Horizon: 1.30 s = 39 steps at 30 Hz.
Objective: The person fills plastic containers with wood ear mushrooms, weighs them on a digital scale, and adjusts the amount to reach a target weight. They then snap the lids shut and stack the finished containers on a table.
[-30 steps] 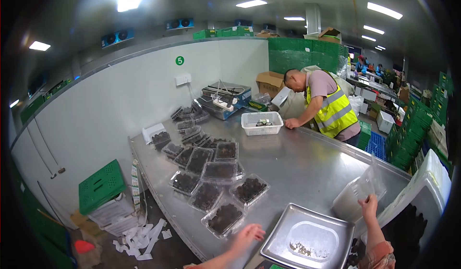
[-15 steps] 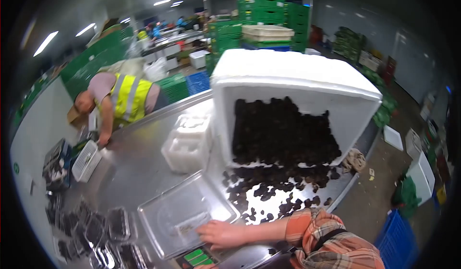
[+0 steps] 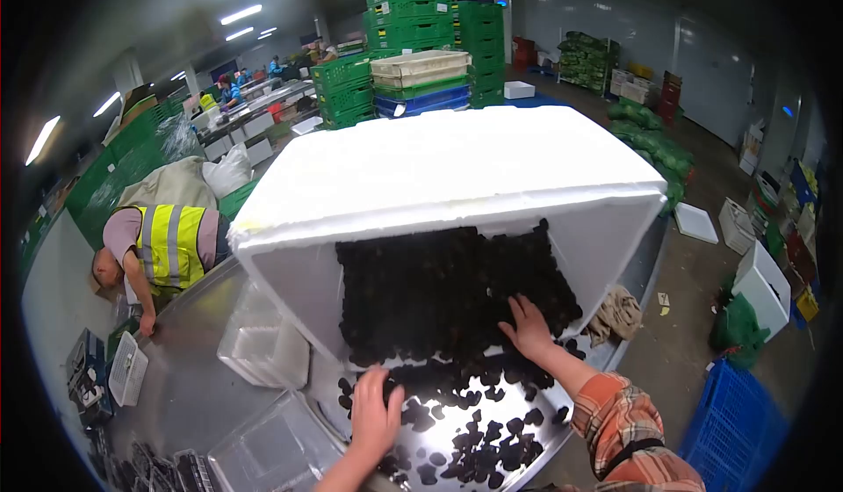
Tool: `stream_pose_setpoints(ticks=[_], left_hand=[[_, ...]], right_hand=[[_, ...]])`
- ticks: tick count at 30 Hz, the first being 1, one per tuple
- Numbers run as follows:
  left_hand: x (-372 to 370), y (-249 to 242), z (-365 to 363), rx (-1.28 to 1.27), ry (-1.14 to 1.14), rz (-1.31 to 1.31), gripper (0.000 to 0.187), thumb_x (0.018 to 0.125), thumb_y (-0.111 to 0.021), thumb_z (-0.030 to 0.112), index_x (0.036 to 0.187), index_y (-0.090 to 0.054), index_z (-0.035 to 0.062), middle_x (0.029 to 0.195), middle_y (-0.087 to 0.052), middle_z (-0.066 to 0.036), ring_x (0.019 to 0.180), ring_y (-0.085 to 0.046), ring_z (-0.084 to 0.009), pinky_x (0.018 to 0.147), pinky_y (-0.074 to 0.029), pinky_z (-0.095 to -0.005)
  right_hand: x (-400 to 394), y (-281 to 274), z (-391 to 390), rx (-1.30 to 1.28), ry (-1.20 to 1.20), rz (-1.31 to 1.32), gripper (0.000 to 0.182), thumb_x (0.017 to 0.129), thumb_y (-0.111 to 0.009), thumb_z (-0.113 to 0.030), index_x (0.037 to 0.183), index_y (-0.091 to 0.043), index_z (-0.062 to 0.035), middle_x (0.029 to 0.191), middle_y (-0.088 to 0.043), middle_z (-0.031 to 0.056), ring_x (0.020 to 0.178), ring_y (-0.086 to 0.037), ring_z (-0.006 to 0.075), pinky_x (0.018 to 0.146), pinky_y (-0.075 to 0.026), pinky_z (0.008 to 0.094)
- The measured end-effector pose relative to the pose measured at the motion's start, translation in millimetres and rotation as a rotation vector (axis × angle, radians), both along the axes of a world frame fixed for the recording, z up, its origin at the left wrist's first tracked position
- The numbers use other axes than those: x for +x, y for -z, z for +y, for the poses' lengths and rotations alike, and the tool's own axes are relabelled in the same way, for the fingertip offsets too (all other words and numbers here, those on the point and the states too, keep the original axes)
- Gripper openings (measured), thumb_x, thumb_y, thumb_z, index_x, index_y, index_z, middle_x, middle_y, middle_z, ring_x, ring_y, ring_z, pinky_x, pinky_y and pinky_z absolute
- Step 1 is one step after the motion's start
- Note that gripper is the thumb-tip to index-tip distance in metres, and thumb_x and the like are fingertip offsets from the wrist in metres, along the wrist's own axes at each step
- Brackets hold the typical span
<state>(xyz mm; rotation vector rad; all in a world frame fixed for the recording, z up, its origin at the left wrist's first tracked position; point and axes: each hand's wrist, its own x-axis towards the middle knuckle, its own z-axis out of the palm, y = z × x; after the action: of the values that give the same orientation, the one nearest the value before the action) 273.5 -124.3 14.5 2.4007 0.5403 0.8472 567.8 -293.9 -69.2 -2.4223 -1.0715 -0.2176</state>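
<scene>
A big white foam box lies on its side on the metal table, its opening toward me. Dark, lumpy pieces fill much of it and spill out in front onto a bright surface. My right hand touches the dark pile at the right of the opening, fingers apart. At the box's lower left edge, my left hand is beside the scattered pieces, its thumb apart from the fingers. A clear plastic lid or tray lies left of my left forearm, with stacked clear containers behind it.
A person in a yellow vest leans over the table's far left, near a white basket. Packed clear punnets lie at the lower left. A cloth sits at the right edge; a blue crate is on the floor.
The view has shifted closer to the box. One hand has left the clear tray; both my hands are now at the box opening, one on the dark pile.
</scene>
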Motion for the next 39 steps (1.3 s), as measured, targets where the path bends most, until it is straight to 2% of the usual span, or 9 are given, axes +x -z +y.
stream_pose_setpoints(ticks=[7, 10, 13, 18, 21, 25, 31, 32, 39], left_hand=[[141.8, 94.0, 146.5, 0.411, -0.255, 0.21, 0.054, 0.08, -0.061, 0.039, 0.113, -0.051, -0.0029, 0.118, -0.05, -0.025, 0.111, -0.045, -0.0405, 0.095, -0.035, -0.049], [182.4, 117.8, 137.8, 0.349, -0.164, 0.219, 0.06, 0.077, -0.061, 0.041, 0.122, -0.048, 0.0033, 0.124, -0.046, -0.024, 0.118, -0.037, -0.0441, 0.102, -0.027, -0.0534], [208.7, 160.4, 133.7, 0.164, -0.197, 0.192, 0.042, 0.082, -0.053, 0.021, 0.12, -0.05, 0.0031, 0.12, -0.05, -0.023, 0.115, -0.044, -0.0394, 0.099, -0.032, -0.05], [172.9, 145.6, 114.5, 0.228, -0.107, 0.127, 0.047, 0.08, -0.055, 0.024, 0.12, -0.049, -0.0001, 0.123, -0.045, -0.025, 0.117, -0.039, -0.0422, 0.1, -0.031, -0.0488], [157.5, 147.9, 91.4, 0.24, -0.064, 0.263, 0.044, 0.074, -0.059, 0.025, 0.11, -0.057, 0.0, 0.116, -0.05, -0.022, 0.112, -0.046, -0.0367, 0.097, -0.035, -0.0461], [123.0, 139.5, 53.0, 0.335, 0.011, 0.44, 0.047, 0.066, -0.065, 0.02, 0.107, -0.059, -0.0013, 0.131, -0.041, -0.019, 0.117, -0.041, -0.0361, 0.101, -0.032, -0.0457], [47.6, 96.9, -13.3, 0.154, 0.128, 0.412, 0.056, 0.062, -0.065, 0.017, 0.116, -0.057, 0.005, 0.141, -0.028, -0.019, 0.118, -0.039, -0.0433, 0.099, -0.035, -0.0465], [33.7, 101.2, -21.4, 0.155, 0.146, 0.427, 0.054, 0.064, -0.063, 0.016, 0.116, -0.058, 0.0098, 0.143, -0.024, -0.019, 0.117, -0.039, -0.0444, 0.098, -0.036, -0.0477], [-62.5, 82.7, -103.5, 0.056, 0.035, 0.538, 0.058, 0.068, -0.066, 0.011, 0.123, -0.049, 0.0137, 0.138, -0.031, -0.02, 0.122, -0.035, -0.0445, 0.098, -0.035, -0.0496]], right_hand=[[62.7, 46.0, 55.9, -0.12, 0.104, -0.134, 0.069, 0.084, -0.05, -0.052, 0.136, -0.035, -0.0106, 0.129, -0.036, 0.0343, 0.124, -0.032, 0.0461, 0.105, -0.022, 0.0519], [51.8, 54.3, 94.6, 0.009, -0.039, -0.309, 0.062, 0.08, -0.052, -0.057, 0.124, -0.051, -0.013, 0.128, -0.044, 0.0214, 0.119, -0.039, 0.041, 0.103, -0.024, 0.0548], [38.0, 34.5, 131.2, 0.009, -0.188, 0.108, 0.057, 0.081, -0.054, -0.05, 0.123, -0.051, -0.0122, 0.125, -0.049, 0.0152, 0.119, -0.042, 0.0343, 0.102, -0.029, 0.0496], [28.2, 33.9, 140.8, 0.297, -0.43, -0.165, 0.055, 0.08, -0.059, -0.044, 0.119, -0.052, -0.005, 0.119, -0.052, 0.0208, 0.112, -0.046, 0.0375, 0.097, -0.033, 0.05], [15.1, 49.3, 118.4, 0.059, -0.49, 0.174, 0.056, 0.081, -0.059, -0.043, 0.118, -0.051, -0.0012, 0.122, -0.048, 0.0232, 0.115, -0.042, 0.0399, 0.099, -0.031, 0.0479], [-22.5, 26.2, 75.9, -0.107, -0.529, 0.113, 0.06, 0.078, -0.059, -0.05, 0.113, -0.054, -0.0009, 0.121, -0.048, 0.0222, 0.117, -0.041, 0.0387, 0.098, -0.03, 0.0497], [-62.5, 11.0, 7.7, -0.099, -0.771, -0.043, 0.057, 0.078, -0.059, -0.052, 0.121, -0.055, -0.016, 0.131, -0.041, 0.0204, 0.12, -0.035, 0.0421, 0.097, -0.025, 0.0597], [-67.0, 12.8, 0.9, -0.197, -0.827, 0.009, 0.055, 0.078, -0.056, -0.051, 0.128, -0.048, -0.0296, 0.137, -0.033, 0.0206, 0.123, -0.032, 0.0445, 0.099, -0.021, 0.0625], [-97.1, -23.2, -61.2, -0.367, -0.99, 0.035, 0.062, 0.07, -0.069, -0.024, 0.127, -0.048, -0.0296, 0.143, -0.023, 0.0184, 0.127, -0.027, 0.0423, 0.101, -0.024, 0.0581]])
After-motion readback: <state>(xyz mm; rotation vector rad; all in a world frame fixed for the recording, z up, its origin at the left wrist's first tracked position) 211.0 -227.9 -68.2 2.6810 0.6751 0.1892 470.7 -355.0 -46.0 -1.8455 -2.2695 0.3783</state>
